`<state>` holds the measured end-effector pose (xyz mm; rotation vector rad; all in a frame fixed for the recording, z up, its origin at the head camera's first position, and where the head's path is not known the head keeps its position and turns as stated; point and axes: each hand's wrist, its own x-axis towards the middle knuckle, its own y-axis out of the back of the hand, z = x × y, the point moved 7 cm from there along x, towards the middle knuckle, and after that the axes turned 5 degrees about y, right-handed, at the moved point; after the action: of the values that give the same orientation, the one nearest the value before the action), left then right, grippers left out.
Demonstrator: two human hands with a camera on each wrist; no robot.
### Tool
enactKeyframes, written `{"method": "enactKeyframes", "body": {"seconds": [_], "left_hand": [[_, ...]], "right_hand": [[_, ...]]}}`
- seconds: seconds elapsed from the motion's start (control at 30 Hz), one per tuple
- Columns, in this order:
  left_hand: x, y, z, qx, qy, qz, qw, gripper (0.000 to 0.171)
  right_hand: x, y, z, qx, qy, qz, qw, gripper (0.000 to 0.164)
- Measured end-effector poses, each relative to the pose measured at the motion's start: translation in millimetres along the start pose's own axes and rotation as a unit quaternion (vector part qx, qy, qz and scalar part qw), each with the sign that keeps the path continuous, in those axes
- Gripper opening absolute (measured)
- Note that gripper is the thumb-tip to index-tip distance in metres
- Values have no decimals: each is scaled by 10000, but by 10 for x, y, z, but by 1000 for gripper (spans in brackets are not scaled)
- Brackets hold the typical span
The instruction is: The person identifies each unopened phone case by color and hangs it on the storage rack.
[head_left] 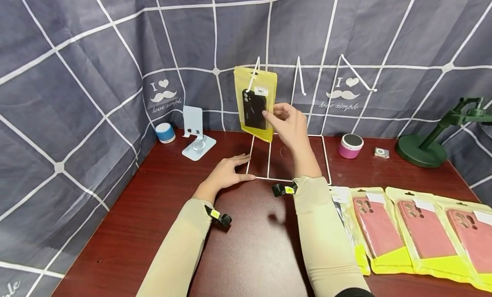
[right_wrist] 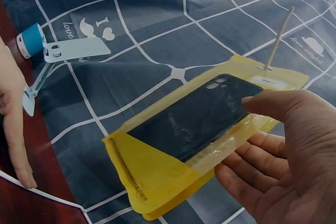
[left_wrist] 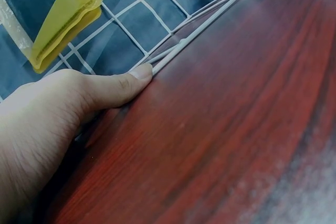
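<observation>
A yellow-edged clear pouch (head_left: 256,132) with a dark phone case (head_left: 254,111) inside hangs on the left hook (head_left: 252,78) of a white wire rack. The hook passes through the pouch's top hole. My right hand (head_left: 293,127) pinches the pouch's right edge, thumb on the front and fingers behind, as the right wrist view shows. My left hand (head_left: 224,173) rests at the front left corner of the rack's base (head_left: 282,179). Its fingers are extended, and its thumb (left_wrist: 123,85) touches the base wire in the left wrist view.
Several pouches with pink phone cases (head_left: 426,228) lie at the right, overlapping another partly covered pouch. Two more hooks (head_left: 300,74) stick out from the rack. Behind stand a blue speaker (head_left: 165,133), phone stand (head_left: 197,139), pink speaker (head_left: 350,146), small player (head_left: 382,152) and green stand (head_left: 423,149).
</observation>
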<state>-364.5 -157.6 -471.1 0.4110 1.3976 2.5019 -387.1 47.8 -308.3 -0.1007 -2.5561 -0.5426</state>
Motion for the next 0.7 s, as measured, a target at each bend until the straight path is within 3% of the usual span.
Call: {"method": "enactKeyframes", "body": {"seconds": [0.3,0.5,0.7], "left_hand": [[-39,-41,17,-23,89,-62,9999,86],[-46,-34,16,3,127,-28,9999,86],[-33,-13,21,57,97,-1,9999,88]], "right_hand": [[-83,278,-71,615,323,572,9959,38],[-195,448,-113,989,195,598,9931,38],[-348,630,-254,1087,422,632,9912,34]]}}
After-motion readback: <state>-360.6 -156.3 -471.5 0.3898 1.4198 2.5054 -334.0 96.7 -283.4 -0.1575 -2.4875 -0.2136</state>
